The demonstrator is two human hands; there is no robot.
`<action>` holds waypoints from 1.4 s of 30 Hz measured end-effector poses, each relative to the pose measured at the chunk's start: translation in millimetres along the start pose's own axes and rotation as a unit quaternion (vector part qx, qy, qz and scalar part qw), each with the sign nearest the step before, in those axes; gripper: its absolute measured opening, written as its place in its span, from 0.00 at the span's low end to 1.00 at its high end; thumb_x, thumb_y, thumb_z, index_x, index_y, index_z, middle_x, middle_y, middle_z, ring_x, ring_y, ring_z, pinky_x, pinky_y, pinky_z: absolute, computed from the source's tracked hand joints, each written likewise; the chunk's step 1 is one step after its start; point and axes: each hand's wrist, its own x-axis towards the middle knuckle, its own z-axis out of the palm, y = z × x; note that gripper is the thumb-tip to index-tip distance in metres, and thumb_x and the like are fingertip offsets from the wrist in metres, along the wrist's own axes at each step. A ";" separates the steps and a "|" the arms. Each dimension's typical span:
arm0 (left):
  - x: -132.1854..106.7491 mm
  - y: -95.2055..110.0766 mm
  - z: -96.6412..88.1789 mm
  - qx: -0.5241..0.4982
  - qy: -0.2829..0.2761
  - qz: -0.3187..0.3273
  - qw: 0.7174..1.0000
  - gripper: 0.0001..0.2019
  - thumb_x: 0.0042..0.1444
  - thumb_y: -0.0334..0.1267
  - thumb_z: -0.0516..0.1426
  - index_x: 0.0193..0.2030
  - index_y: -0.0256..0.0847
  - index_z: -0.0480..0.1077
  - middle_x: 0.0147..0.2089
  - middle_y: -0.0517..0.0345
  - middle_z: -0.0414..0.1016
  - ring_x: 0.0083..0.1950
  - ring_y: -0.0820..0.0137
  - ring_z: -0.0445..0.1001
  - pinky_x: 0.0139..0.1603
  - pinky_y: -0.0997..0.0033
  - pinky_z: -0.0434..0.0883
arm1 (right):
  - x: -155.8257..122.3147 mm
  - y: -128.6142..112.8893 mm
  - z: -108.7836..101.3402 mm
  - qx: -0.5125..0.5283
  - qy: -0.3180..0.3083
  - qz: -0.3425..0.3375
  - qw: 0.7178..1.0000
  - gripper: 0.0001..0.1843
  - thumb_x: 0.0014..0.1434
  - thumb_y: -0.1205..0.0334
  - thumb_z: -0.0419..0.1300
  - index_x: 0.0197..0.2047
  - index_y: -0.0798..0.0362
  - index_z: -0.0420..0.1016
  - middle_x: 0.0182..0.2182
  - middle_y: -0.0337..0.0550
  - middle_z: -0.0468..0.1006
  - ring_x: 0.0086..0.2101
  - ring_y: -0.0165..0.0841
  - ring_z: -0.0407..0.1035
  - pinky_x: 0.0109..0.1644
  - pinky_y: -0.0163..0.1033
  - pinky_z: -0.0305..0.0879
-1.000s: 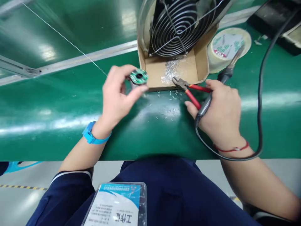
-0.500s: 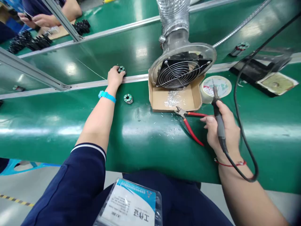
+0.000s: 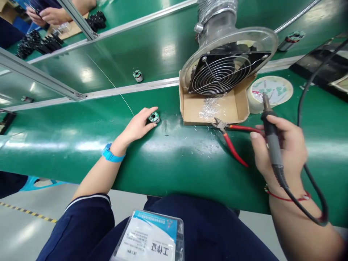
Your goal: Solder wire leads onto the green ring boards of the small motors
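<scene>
My left hand [image 3: 140, 125] is at a small round motor core with a green circuit board on top [image 3: 154, 117], standing upright on the green bench. Thumb and forefinger are spread on either side of it; the thumb appears to touch its near edge, while a gap shows under the forefinger. My right hand [image 3: 285, 148] is closed around a soldering iron [image 3: 273, 141], its tip raised in front of a roll of tape [image 3: 272, 92]. Beside that hand, red-handled cutting pliers [image 3: 221, 125] lie with open jaws against a cardboard tray [image 3: 190, 112].
A fume fan [image 3: 217, 78] with a wire guard and a silver duct [image 3: 214, 21] stands over the tray. Tiny wire clippings [image 3: 209, 108] lie in and before it. A second motor core [image 3: 138, 76] is by the metal rail. Another person's hands [image 3: 51, 15] are at upper left.
My left hand has let go of the motor core by the rail and come back to the nearer one. The right hand still holds the soldering iron. The view has shifted slightly.
</scene>
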 end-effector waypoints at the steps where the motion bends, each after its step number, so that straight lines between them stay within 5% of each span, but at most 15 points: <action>1: -4.6 1.7 1.1 0.020 -0.013 0.011 1.000 0.32 0.61 0.35 0.59 0.73 0.40 0.60 0.60 0.48 0.71 0.60 0.60 0.73 0.63 0.58 0.71 | -1.1 -3.9 -1.4 0.015 0.004 -0.006 1.000 0.29 0.53 0.51 0.65 0.59 0.47 0.75 0.42 0.48 0.83 0.38 0.37 0.80 0.44 0.44 0.77; 6: -21.2 11.5 6.8 0.055 -0.063 0.039 0.996 0.27 0.63 0.38 0.61 0.68 0.46 0.65 0.55 0.51 0.72 0.53 0.64 0.75 0.53 0.64 0.74 | -10.2 -33.3 -9.5 0.017 0.024 -0.010 1.000 0.21 0.57 0.51 0.66 0.53 0.46 0.80 0.43 0.46 0.83 0.38 0.36 0.79 0.43 0.45 0.77; 9: -25.8 28.9 20.1 0.004 -0.051 0.069 0.996 0.20 0.59 0.43 0.66 0.55 0.42 0.72 0.51 0.52 0.74 0.50 0.64 0.75 0.51 0.63 0.73 | -16.0 -54.8 -12.8 0.129 -0.062 0.008 0.990 0.24 0.62 0.56 0.63 0.61 0.41 0.75 0.42 0.42 0.84 0.33 0.33 0.80 0.41 0.44 0.80; 13: -27.3 69.7 42.8 -0.147 -0.034 0.084 0.985 0.20 0.57 0.42 0.67 0.52 0.40 0.69 0.49 0.53 0.76 0.41 0.70 0.74 0.41 0.69 0.72 | -14.6 -80.6 -15.6 0.196 -0.189 0.001 0.962 0.24 0.65 0.61 0.60 0.64 0.40 0.71 0.37 0.38 0.85 0.35 0.32 0.81 0.45 0.41 0.82; 16: -26.0 100.5 51.4 -0.217 -0.028 0.099 0.971 0.20 0.57 0.43 0.67 0.52 0.41 0.68 0.43 0.57 0.75 0.35 0.72 0.70 0.35 0.72 0.68 | -6.4 -94.9 -15.7 0.201 -0.231 -0.028 0.952 0.22 0.63 0.61 0.63 0.60 0.44 0.72 0.37 0.36 0.84 0.40 0.31 0.80 0.52 0.41 0.80; 20: -23.8 124.2 52.0 -0.239 -0.018 0.161 0.957 0.20 0.57 0.46 0.68 0.52 0.41 0.72 0.45 0.55 0.76 0.43 0.68 0.73 0.43 0.69 0.71 | 3.4 -103.2 -11.8 0.240 -0.246 -0.024 0.939 0.26 0.58 0.66 0.66 0.59 0.46 0.69 0.35 0.34 0.80 0.37 0.29 0.78 0.50 0.39 0.78; 29: -28.0 130.3 56.8 -0.218 0.034 0.211 0.952 0.24 0.58 0.58 0.63 0.46 0.37 0.75 0.31 0.63 0.67 0.31 0.75 0.64 0.30 0.74 0.62 | 10.2 -99.9 -7.7 0.248 -0.282 -0.013 0.927 0.25 0.59 0.64 0.65 0.60 0.46 0.69 0.32 0.33 0.78 0.35 0.28 0.76 0.53 0.41 0.77; 42: -29.8 128.7 64.1 -0.224 0.046 0.205 0.952 0.25 0.58 0.63 0.61 0.45 0.40 0.74 0.30 0.64 0.66 0.26 0.77 0.57 0.26 0.74 0.57 | 11.9 -109.4 -8.7 0.216 -0.295 -0.020 0.930 0.24 0.58 0.68 0.64 0.57 0.49 0.71 0.31 0.32 0.78 0.33 0.27 0.75 0.46 0.38 0.77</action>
